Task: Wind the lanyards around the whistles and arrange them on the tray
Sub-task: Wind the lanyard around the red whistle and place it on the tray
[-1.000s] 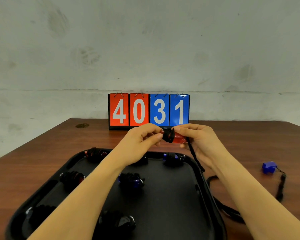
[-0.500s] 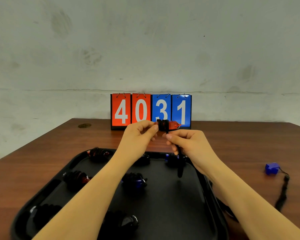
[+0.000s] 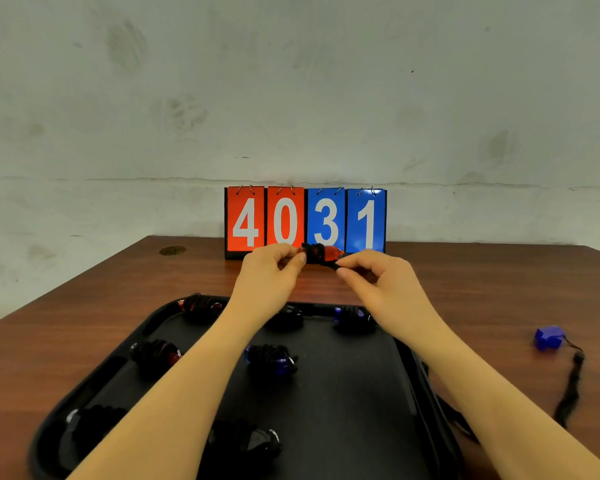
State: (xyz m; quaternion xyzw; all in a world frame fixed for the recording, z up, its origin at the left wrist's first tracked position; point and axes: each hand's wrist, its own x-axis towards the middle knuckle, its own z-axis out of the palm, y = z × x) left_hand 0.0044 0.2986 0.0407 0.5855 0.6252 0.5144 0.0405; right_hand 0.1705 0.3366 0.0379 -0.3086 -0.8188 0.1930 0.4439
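Holding the red whistle (image 3: 331,252) up above the far edge of the tray (image 3: 409,375), I have my left hand (image 3: 271,271) pinching its left end and my right hand (image 3: 371,277) pinching the last of its black lanyard (image 3: 314,252), already coiled thick round the body. Both grips are narrow and closed on their thing; how much cord is left loose I cannot tell, since my right fingers (image 3: 347,268) hide it.

My worry is the finish. If the right grip slackens before the tail is secured, the coils could spring loose as I lower the whistle to the tray. Setting it down carelessly might also nudge the wound whistles (image 3: 271,358) lying in rows on the tray.

Right of the tray, on the worktop (image 3: 499,289), a blue whistle (image 3: 548,337) lies with its lanyard trailing unwound, so I judge at least one more remains. Beyond the tray stands a scoreboard (image 3: 305,221) reading 4031.
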